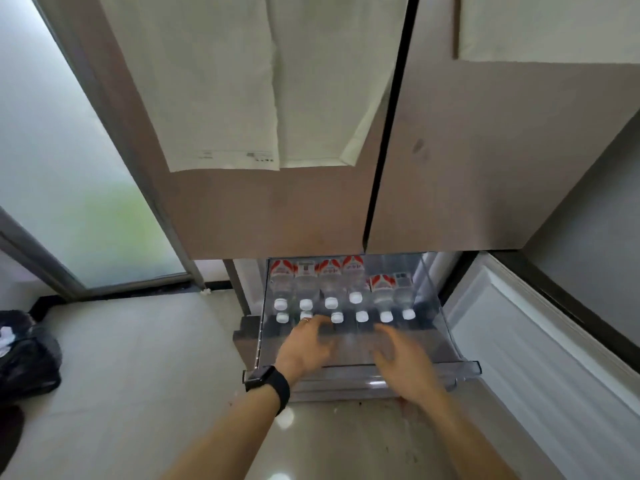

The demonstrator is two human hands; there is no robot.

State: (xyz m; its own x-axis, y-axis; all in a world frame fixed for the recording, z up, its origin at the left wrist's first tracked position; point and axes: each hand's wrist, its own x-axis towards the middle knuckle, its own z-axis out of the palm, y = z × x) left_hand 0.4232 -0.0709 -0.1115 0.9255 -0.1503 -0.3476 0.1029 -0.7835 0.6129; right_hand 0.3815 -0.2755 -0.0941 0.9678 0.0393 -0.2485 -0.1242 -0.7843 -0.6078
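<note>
A clear plastic drawer [464, 367] is pulled out of the bottom of a tall fridge [450, 150]. Several water bottles [382, 296] with white caps and red labels lie in it in two rows. My left hand [304, 344], with a black watch on the wrist, reaches over the drawer with its fingers spread, the fingertips close to a front-row cap. My right hand [401, 362] hovers over the drawer's front part, fingers spread and blurred. Neither hand holds anything.
The lower fridge door [540, 358] stands open to the right of the drawer. White cloths [242, 81] hang over the shut upper doors. A frosted glass door [52, 168] is on the left, and a black bag [27, 355] lies on the tiled floor.
</note>
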